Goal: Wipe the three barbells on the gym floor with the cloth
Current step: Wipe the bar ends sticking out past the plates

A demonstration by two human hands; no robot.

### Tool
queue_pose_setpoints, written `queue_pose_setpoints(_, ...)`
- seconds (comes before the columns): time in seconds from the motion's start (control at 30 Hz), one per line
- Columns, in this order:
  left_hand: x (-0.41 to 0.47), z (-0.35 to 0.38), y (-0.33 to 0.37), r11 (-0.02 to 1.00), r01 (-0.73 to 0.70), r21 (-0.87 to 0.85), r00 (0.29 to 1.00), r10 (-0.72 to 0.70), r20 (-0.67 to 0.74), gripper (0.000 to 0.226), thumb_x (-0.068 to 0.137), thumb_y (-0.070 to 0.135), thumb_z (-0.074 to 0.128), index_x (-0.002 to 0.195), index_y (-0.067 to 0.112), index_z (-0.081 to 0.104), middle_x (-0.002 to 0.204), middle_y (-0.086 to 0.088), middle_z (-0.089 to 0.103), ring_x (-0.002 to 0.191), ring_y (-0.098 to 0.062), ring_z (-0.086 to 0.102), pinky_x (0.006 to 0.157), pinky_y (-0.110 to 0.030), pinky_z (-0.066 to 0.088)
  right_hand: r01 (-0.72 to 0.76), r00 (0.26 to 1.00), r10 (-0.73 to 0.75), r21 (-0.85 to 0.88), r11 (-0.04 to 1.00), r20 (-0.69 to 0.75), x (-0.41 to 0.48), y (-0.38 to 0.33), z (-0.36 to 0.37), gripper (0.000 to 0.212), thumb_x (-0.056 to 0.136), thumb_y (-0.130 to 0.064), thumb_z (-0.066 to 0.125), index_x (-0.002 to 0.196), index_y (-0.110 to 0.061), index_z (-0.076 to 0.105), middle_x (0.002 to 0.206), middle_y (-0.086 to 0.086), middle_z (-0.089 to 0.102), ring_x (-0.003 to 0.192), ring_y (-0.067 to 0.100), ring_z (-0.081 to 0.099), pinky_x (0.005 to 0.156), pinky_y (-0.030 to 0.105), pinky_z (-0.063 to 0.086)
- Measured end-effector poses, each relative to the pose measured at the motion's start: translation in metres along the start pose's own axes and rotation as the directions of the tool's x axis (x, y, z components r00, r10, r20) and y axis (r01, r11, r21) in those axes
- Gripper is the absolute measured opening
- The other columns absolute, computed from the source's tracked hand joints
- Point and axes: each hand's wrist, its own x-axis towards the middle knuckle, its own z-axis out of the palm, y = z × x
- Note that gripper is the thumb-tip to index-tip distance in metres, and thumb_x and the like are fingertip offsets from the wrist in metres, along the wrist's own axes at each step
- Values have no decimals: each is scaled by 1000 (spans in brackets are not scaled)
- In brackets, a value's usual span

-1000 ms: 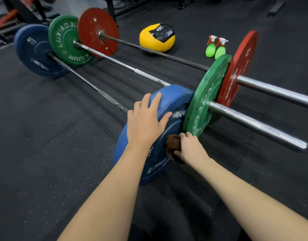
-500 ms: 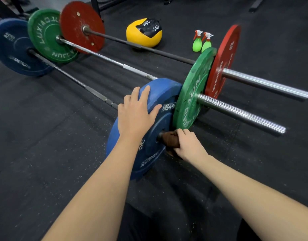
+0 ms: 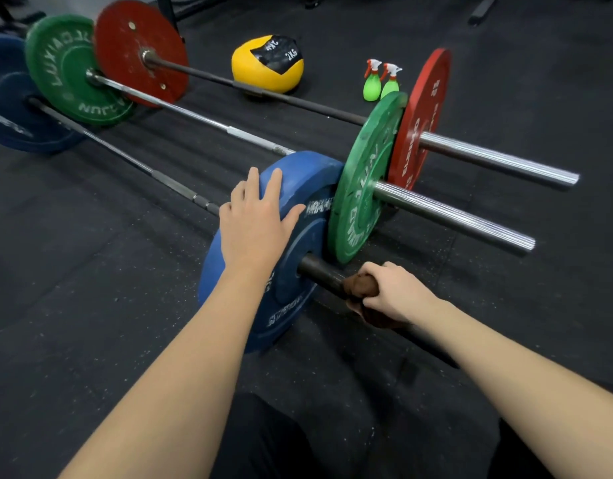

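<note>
right grip (image 3: 392,292) clamps cloth (image 3: 362,285) round barbell sleeve (image 3: 318,272)

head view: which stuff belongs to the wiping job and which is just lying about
In the job:
blue-plate barbell under left hand
green-plate barbell
red-plate barbell
brown cloth in right hand

Lying about:
yellow ball
two green spray bottles

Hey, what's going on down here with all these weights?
A person is wiping down barbells on the gym floor. The left hand rests flat on the blue plate of the nearest one, while the right hand grips a brown cloth wrapped round that bar's dark end sleeve. The green-plated barbell and the red-plated barbell lie alongside, with no hand on them.
</note>
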Motion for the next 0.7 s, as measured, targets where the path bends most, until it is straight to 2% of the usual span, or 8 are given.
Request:
queue_pose_setpoints(0.13, -5, 2, -1, 999, -2, 46, 1000, 3, -18, 68, 97, 61, 55, 151, 21, 44, 154, -19, 44, 130, -40, 51, 89, -54, 51, -95, 992, 95, -6, 995, 82, -14, 26, -11, 37, 83, -38, 71, 117, -32, 56, 111, 2, 66, 103, 25, 59, 79, 32, 44)
queue_pose_setpoints(0.3, -6, 3, -2, 996, 2, 84, 1000, -2, -2, 71, 97, 63, 53, 154, 22, 41, 155, -19, 44, 131, -39, 51, 88, -53, 52, 16, 999, -14, -52, 999, 45, -2, 10, -2, 45, 86, -38, 69, 127, -29, 52, 114, 7, 58, 108, 32, 59, 91, 36, 45)
queue_pose_setpoints(0.43, -5, 3, -2, 996, -1, 92, 1000, 2, -11, 70, 97, 63, 53, 153, 22, 42, 153, -19, 46, 131, -39, 52, 88, -52, 52, 100, 995, -99, 21, 995, -31, 11, -10, 9, 54, 85, -30, 68, 135, -30, 48, 115, 9, 54, 106, 37, 58, 95, 41, 47)
queue_pose_setpoints(0.6, -5, 5, -1, 987, -15, 157, 1000, 17, -12, 69, 98, 63, 51, 152, 21, 43, 151, -20, 48, 128, -39, 55, 84, -50, 53, 96, 995, -96, 9, 995, -14, 18, -7, 4, 51, 85, -32, 71, 132, -27, 51, 117, 8, 57, 111, 33, 58, 95, 37, 45)
queue_pose_setpoints(0.7, -5, 4, -1, 981, -28, 191, 999, 32, -19, 68, 99, 63, 50, 151, 20, 45, 149, -20, 50, 125, -38, 57, 81, -48, 54, 39, 999, -38, -9, 999, 31, 10, -2, 0, 46, 83, -33, 71, 124, -27, 52, 114, 7, 56, 110, 33, 58, 90, 35, 44)
